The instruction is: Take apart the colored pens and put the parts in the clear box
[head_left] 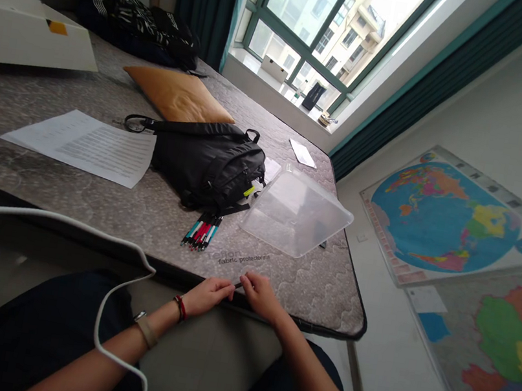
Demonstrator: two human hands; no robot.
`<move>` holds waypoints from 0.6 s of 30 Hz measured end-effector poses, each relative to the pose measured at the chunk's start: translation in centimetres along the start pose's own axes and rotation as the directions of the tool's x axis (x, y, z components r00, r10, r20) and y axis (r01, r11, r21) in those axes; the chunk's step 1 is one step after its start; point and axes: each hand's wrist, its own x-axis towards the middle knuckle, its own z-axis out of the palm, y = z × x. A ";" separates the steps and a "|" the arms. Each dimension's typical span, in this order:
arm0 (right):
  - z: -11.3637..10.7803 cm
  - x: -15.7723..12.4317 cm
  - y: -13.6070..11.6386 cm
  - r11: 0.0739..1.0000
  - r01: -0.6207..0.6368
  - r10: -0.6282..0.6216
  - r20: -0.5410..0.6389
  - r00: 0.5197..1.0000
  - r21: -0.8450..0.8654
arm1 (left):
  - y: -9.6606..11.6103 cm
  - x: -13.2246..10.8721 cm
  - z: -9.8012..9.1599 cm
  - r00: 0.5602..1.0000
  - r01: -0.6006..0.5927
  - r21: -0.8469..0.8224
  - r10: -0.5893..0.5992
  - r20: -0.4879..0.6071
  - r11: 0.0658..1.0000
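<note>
One mattress (305,293) seemingly touches left hand (209,297) and right hand (261,297).

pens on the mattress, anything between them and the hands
Nothing visible stands in the way. The pens lie on the mattress at the foot of the black bag, and the left hand and right hand are at the mattress edge. Only flat printed lettering lies between them.

I'm resting my left hand (206,296) and right hand (263,297) at the edge of a quilted mattress (309,297), almost touching each other, with a bundle of colored pens (201,231), a black backpack (209,165) and a clear plastic container (296,212) lying just ahead.
</note>
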 end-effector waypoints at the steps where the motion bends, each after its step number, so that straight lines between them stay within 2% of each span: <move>1: 0.1 -0.1 0.2 1.000 -0.002 0.002 0.015 1.000 -0.006 | -0.1 -0.1 0.0 1.000 -0.016 0.043 0.017 -0.015 0.999; 6: 1.5 -0.5 1.9 0.989 -0.116 0.107 0.090 0.990 0.095 | -0.4 -0.6 0.3 0.996 -0.022 0.305 0.049 -0.081 0.952; 8: 1.7 -0.8 2.3 0.973 -0.178 0.156 0.152 0.976 0.145 | -0.5 -0.6 0.4 0.996 -0.013 0.336 0.040 -0.074 0.942; 10: 1.4 -1.0 2.7 0.965 -0.195 0.167 0.162 0.973 0.175 | -0.5 -0.5 0.5 0.996 -0.013 0.317 0.040 -0.079 0.948; 12: 0.5 -1.0 3.5 0.972 -0.176 0.164 0.087 0.983 0.158 | -0.5 -0.3 0.4 0.992 -0.010 0.265 0.042 -0.117 0.964; 15: -1.1 -0.7 5.7 0.984 -0.176 0.178 -0.072 0.981 0.030 | -0.7 -0.1 0.1 0.981 -0.003 0.158 0.034 -0.191 0.987; 18: -2.1 -0.5 9.4 0.957 -0.215 0.149 -0.308 0.940 -0.193 | -0.9 -0.1 0.0 0.976 0.021 0.053 -0.009 -0.217 0.998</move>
